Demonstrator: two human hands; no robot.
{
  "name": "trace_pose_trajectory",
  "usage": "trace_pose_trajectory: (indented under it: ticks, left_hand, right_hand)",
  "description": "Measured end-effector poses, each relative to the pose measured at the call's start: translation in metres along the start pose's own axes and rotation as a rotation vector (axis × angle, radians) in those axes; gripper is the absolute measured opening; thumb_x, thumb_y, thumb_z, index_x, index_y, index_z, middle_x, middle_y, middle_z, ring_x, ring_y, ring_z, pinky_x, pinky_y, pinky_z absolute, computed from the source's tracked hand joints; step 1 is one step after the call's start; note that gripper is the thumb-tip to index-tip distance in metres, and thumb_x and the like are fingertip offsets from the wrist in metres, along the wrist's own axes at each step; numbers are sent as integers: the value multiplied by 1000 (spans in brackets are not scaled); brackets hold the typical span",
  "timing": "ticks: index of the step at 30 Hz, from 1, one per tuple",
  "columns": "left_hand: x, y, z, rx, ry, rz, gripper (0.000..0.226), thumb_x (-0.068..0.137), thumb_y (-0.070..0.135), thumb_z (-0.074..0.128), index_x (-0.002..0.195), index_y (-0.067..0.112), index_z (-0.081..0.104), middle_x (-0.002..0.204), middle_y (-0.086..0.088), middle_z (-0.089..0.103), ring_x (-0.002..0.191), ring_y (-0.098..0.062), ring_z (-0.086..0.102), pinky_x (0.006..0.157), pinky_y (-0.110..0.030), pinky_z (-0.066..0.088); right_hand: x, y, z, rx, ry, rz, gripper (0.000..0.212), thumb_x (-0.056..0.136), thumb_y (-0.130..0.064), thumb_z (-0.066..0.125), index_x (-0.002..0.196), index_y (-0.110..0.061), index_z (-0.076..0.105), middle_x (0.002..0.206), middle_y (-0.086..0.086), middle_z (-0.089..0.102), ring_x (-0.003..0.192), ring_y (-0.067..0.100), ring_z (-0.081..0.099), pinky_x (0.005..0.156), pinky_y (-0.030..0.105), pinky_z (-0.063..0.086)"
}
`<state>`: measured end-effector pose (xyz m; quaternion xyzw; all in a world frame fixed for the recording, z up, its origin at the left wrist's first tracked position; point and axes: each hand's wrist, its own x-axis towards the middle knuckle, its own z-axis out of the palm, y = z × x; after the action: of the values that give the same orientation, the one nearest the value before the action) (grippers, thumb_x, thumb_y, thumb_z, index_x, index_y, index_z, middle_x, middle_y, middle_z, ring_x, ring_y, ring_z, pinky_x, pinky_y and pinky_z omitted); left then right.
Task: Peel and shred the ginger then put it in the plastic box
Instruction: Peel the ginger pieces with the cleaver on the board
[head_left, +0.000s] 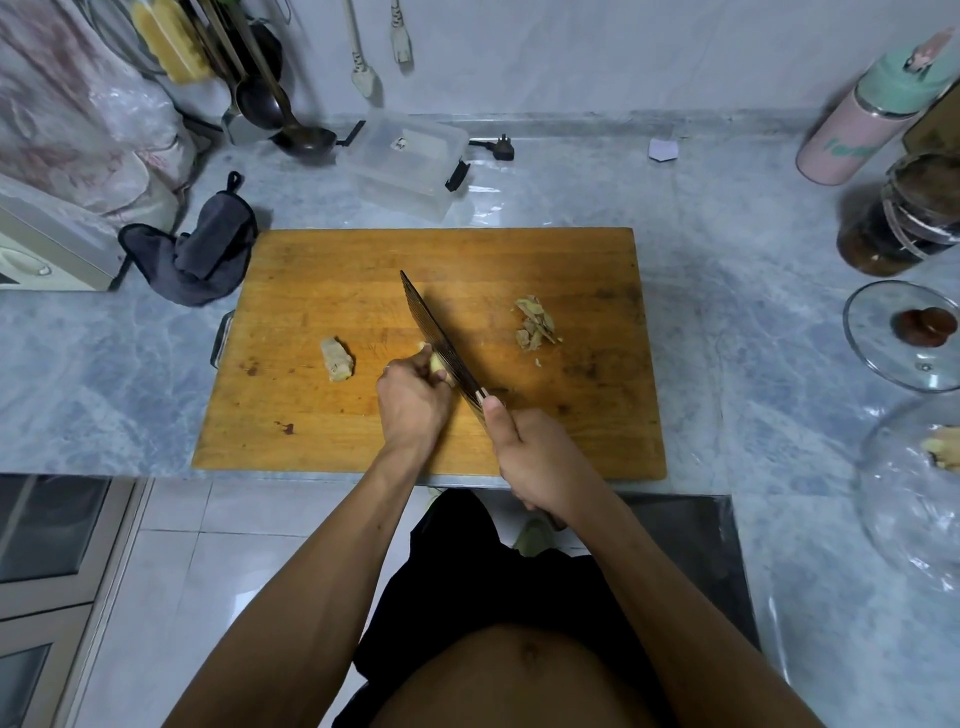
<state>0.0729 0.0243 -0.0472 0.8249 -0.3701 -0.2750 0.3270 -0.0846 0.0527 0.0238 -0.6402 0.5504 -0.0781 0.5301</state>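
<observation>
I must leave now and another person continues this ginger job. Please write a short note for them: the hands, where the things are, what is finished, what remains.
Left hand grips a peeled ginger piece on the cutting board.
Right hand grips the cleaver, blade against that ginger.
A second ginger piece lies left of the hands; it looks unpeeled.
Peel scraps are piled on the board's right side.
The plastic box sits behind the board, lid apparently on.
Done: one piece peeled. Left: cut it into shreds, peel and shred the other piece, fill the box.
</observation>
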Motion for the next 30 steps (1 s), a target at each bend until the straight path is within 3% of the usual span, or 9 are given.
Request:
trace_pose_trajectory:
  ticks: [6, 9, 13, 15, 20, 23, 26, 30]
  left_hand:
    - [-2, -3, 0, 12, 26, 18, 42, 88, 8, 63, 130, 7, 63, 115, -11, 72, 111, -21, 65, 86, -9, 37]
    - [-2, -2, 1, 13, 25, 16, 42, 88, 9, 63, 130, 9, 63, 115, -11, 72, 111, -22, 64, 90, -15, 41]
    - [-3, -2, 1, 8, 35, 12, 41, 88, 8, 62, 130, 8, 64, 117, -11, 71, 111, -22, 65, 90, -15, 41]
    - [-3, -1, 1, 9, 38, 9, 41, 88, 8, 62, 129, 8, 64, 117, -11, 71, 111, -22, 65, 89, -13, 40]
    - [-3, 0, 1, 4, 32, -1, 42, 87, 8, 61, 129, 9, 64, 113, -11, 72, 108, -23, 66, 92, -19, 46]
    - [-3, -1, 1, 8, 28, -5, 43, 87, 9, 61, 130, 9, 64, 115, -11, 72, 109, -24, 65, 91, -18, 44]
    - [-4, -1, 1, 12, 23, -5, 43, 87, 8, 61, 130, 9, 64, 114, -11, 72, 110, -24, 65, 90, -17, 43]
    - [-3, -4, 1, 20, 6, 13, 42, 84, 7, 60, 125, 10, 68, 107, -10, 74, 103, -24, 68, 85, -21, 48]
  right_hand:
    - [5, -1, 1, -35, -1, -13, 65, 107, -50, 21, 64, -9, 48, 55, 7, 48, 54, 24, 52, 73, 45, 52]
    - [9, 1, 1, -23, -15, -16, 68, 107, -50, 20, 59, -9, 47, 52, 6, 47, 50, 20, 50, 73, 44, 52]
    - [14, 5, -2, 23, -25, -14, 68, 106, -52, 23, 61, -8, 48, 48, 9, 47, 37, 18, 47, 47, 32, 45]
    - [16, 7, -3, 30, -44, -6, 68, 105, -54, 23, 62, -8, 49, 49, 11, 48, 37, 19, 49, 41, 23, 40]
    - [24, 4, 0, -5, -23, -18, 68, 106, -52, 24, 57, -11, 45, 50, 9, 49, 39, 17, 48, 53, 31, 45]
    - [27, 3, 7, -21, -16, -13, 66, 107, -50, 23, 61, -9, 47, 55, 9, 51, 48, 21, 50, 63, 38, 48]
    - [29, 5, 15, -46, 15, 4, 64, 106, -51, 22, 63, -11, 47, 64, 8, 55, 70, 27, 56, 70, 34, 43]
    - [26, 6, 25, -60, 25, 9, 56, 106, -50, 19, 80, -13, 51, 100, 22, 64, 110, 37, 54, 90, 39, 40]
